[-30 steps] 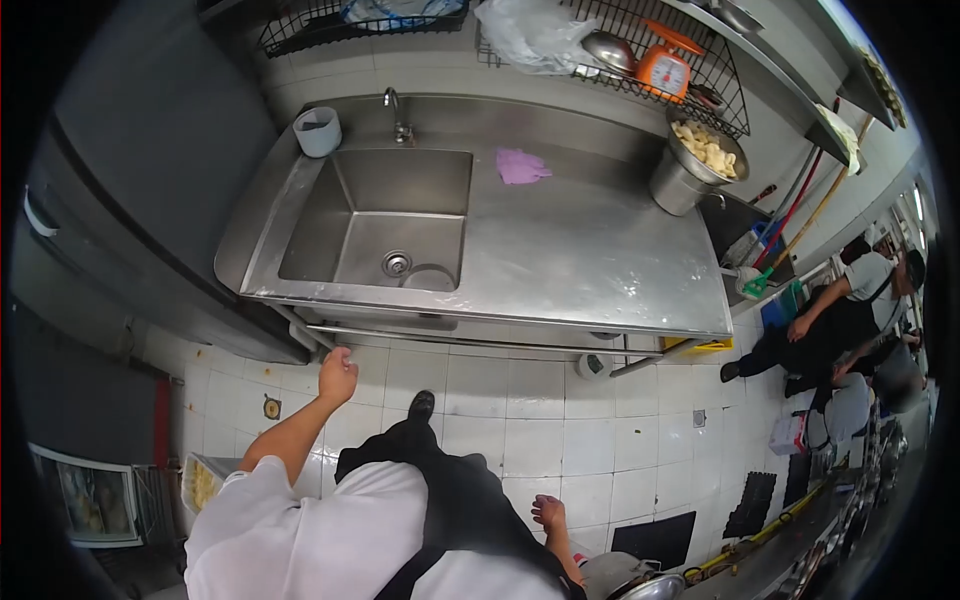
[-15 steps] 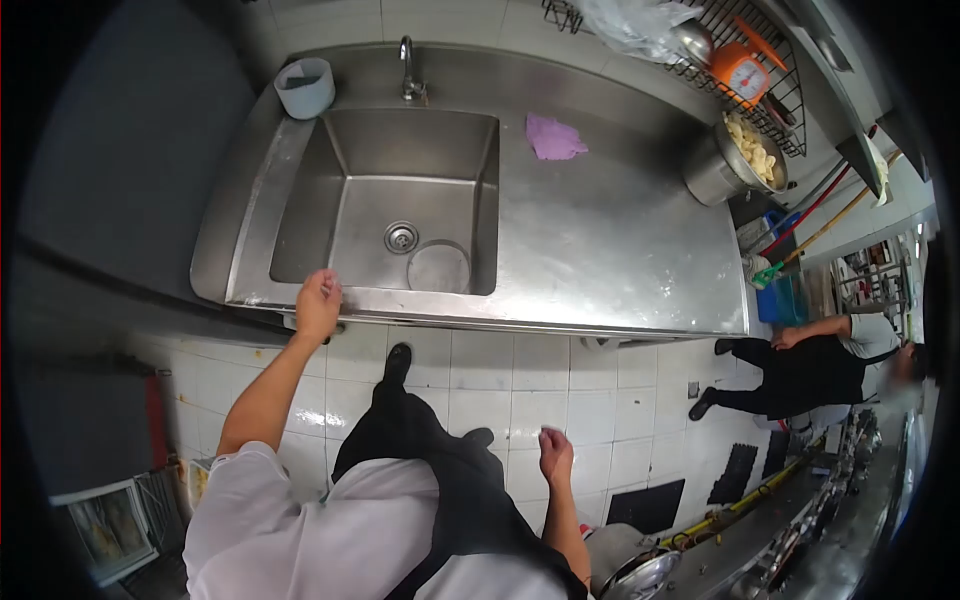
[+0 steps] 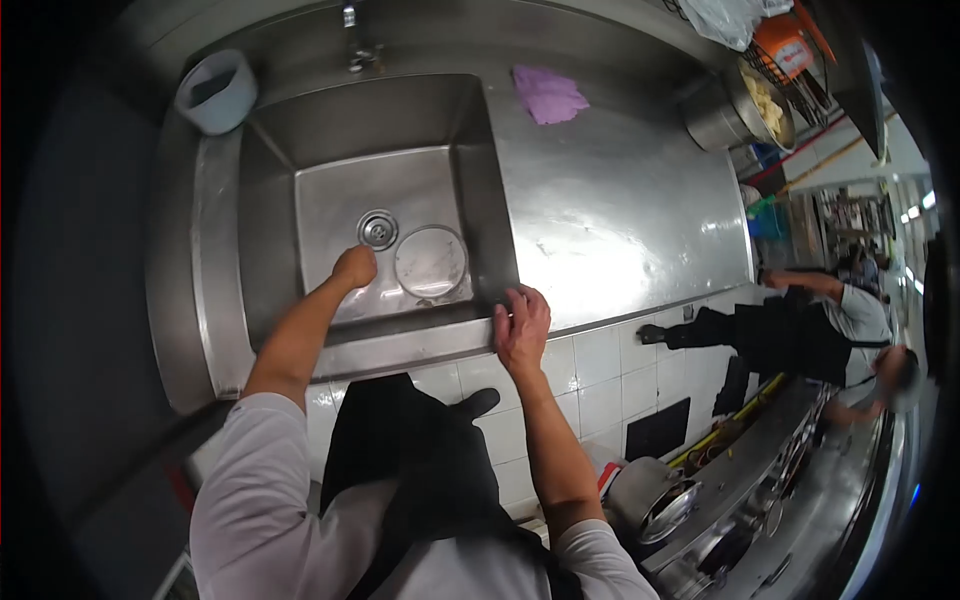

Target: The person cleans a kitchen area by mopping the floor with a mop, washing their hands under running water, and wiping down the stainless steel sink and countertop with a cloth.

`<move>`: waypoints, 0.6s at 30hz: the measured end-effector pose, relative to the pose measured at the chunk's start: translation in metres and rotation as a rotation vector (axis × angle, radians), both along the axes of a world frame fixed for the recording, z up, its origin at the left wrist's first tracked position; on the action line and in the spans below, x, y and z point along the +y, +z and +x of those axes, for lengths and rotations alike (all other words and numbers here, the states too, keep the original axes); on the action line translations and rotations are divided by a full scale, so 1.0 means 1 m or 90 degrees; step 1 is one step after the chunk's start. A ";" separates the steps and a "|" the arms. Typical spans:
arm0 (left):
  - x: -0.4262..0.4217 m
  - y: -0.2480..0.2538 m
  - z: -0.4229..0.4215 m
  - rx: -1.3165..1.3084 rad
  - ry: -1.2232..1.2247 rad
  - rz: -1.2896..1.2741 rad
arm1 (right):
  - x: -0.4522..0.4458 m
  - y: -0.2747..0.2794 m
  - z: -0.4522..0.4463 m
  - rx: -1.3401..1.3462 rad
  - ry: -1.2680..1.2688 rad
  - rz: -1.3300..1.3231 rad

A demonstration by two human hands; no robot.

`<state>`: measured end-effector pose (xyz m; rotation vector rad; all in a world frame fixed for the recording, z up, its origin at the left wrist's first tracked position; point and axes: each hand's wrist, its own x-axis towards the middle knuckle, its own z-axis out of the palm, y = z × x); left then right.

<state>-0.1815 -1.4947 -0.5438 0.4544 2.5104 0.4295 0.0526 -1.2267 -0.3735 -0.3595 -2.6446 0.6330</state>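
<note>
My left hand [image 3: 355, 267] is over the steel sink [image 3: 350, 185], just below the drain [image 3: 378, 230]; its fingers are curled closed, and whatever they hold, if anything, is hidden. A round flat disc [image 3: 431, 262] lies on the sink floor to the right of that hand. At the sink's front right corner is my right hand [image 3: 521, 325], fingers apart and holding nothing, close to the counter edge. A purple cloth [image 3: 549, 94] lies crumpled on the counter [image 3: 610, 190], right of the sink.
A white tub [image 3: 216, 93] stands at the sink's back left, beside the faucet [image 3: 356, 40]. Back right, a steel pot [image 3: 718, 112] stands near a bowl of pale pieces [image 3: 765, 105]. Another person [image 3: 800, 325] is at the right, near a cooking line with lidded pots [image 3: 650, 497].
The view has moved closer to the sink. My left hand has gone from below the sink's front edge to inside it. My right hand has risen from beside my body to the sink's corner.
</note>
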 end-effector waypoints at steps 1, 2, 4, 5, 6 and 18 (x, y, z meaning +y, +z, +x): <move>0.006 -0.038 -0.008 0.004 -0.031 -0.025 | -0.004 0.000 -0.003 -0.015 -0.025 0.034; 0.015 -0.060 -0.016 0.010 -0.063 -0.049 | -0.007 0.001 -0.005 -0.021 -0.037 0.030; 0.035 -0.080 -0.024 -0.109 -0.106 -0.092 | -0.007 0.003 -0.008 -0.036 -0.058 0.021; 0.041 -0.090 -0.022 -0.143 -0.070 -0.082 | -0.007 0.000 -0.009 -0.040 -0.068 0.027; 0.048 -0.101 -0.020 -0.176 -0.034 -0.073 | -0.006 -0.001 -0.011 -0.047 -0.071 0.028; 0.045 -0.152 -0.008 -0.371 0.406 0.110 | 0.007 -0.006 -0.008 -0.070 -0.095 -0.018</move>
